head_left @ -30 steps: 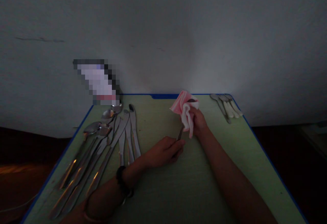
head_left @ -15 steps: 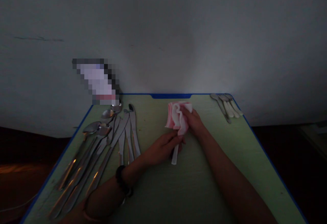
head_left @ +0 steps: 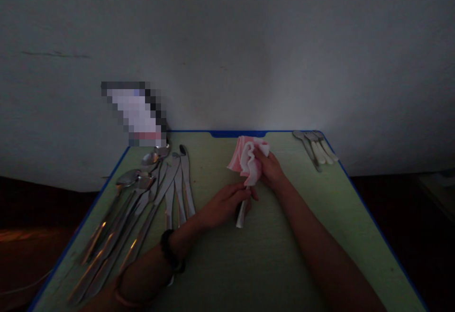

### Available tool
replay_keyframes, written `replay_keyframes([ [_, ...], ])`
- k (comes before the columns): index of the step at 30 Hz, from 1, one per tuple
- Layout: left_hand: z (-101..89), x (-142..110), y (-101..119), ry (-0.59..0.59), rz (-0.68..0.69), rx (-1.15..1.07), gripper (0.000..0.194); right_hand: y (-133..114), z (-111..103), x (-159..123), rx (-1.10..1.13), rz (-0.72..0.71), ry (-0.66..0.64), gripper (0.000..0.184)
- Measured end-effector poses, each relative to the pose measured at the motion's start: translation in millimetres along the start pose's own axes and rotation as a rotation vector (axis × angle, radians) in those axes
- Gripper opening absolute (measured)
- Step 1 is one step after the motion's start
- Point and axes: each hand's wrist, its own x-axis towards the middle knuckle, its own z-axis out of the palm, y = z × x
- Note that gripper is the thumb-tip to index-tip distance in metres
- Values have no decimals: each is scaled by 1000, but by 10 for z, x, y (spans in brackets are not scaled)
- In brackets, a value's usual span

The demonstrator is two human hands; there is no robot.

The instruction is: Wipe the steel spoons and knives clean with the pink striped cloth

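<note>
A piece of cutlery points down toward me, and its flat pale handle (head_left: 241, 215) is what shows. My left hand (head_left: 225, 203) is closed around it just below the cloth. A pink and white cloth (head_left: 240, 158) bunches over the upper end, so I cannot tell whether it is a spoon, fork or knife. Closed on the cloth from the right is my right hand (head_left: 270, 169), its fingertips partly tucked into the folds. Both hands are above the middle of the pale green table (head_left: 284, 245).
Several metal knives (head_left: 179, 186) and spoons (head_left: 128, 178) lie in a loose group at the left, partly under my left forearm. Smaller cutlery with white handles (head_left: 318, 153) lies at the back right corner. A blurred-out phone-like object (head_left: 133, 113) leans against the wall (head_left: 227, 41).
The cloth has shifted slightly up and spread out to the left, with my right hand turning a little. The handle in my left hand has twisted and tilts more.
</note>
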Motion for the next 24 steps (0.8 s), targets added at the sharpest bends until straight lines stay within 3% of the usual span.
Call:
replay_keyframes([
  [5, 14, -24, 48, -14, -8, 132, 22, -8, 11, -11, -4, -6, 41, 33],
  [10, 16, -24, 48, -7, -30, 111, 28, -25, 33, 8, 75, 53, 103, 38],
  [15, 18, -28, 32, 8, -10, 127, 35, -62, 56, 35, 154, 4, 163, 41],
  [24, 19, -96, 125, -119, 83, 206, 32, -134, 12, 92, 307, 4, 125, 33],
])
